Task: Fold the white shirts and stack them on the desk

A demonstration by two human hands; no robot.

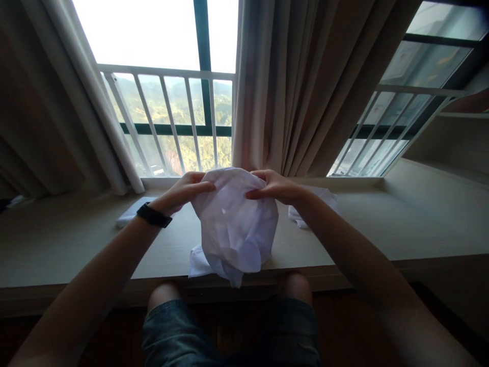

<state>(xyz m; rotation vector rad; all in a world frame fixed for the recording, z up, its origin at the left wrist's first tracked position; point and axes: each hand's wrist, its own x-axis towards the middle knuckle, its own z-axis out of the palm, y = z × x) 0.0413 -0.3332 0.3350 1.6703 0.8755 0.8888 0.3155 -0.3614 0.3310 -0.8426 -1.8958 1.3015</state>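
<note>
The left hand (193, 188) and right hand (278, 187) pinch the top of a rumpled white cloth (237, 224) above the front of the ledge (164, 252); even, gentle outward tension should best smooth its slack folds

Both arms (346, 244) forward, fingers (262, 175) curled

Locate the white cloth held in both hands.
In the head view, the white cloth is near mid-picture, between the left hand and the right hand, over the front part of the pale ledge.
</note>
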